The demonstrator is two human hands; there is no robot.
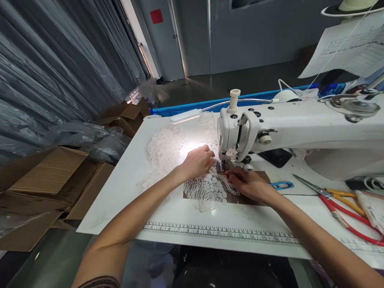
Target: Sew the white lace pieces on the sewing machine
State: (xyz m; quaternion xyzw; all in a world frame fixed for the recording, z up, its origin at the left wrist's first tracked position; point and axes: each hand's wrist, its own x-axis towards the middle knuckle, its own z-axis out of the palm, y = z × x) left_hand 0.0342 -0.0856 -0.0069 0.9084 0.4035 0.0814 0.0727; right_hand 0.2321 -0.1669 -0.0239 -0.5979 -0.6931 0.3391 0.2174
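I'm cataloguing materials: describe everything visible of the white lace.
The white lace looks like thin openwork fabric, with patterned mesh and a narrow holed border. It lies spread on the white tabletop, its near part over a brown plate beside the presser foot. The left hand rests on it; the right hand appears to touch the border. Glare washes out part; whether it is one piece is unclear.

1. Curtain [60, 60]: grey, folded, at left.
2. Door [160, 48]: grey, bearing red square [156, 16].
3. Wall [255, 38]: grey, right of door.
4. Floor [240, 78]: dark, glossy.
5. Table [117, 204]: white, lit by lamp [186, 116].
6. Cartons [51, 170]: brown, left of table.
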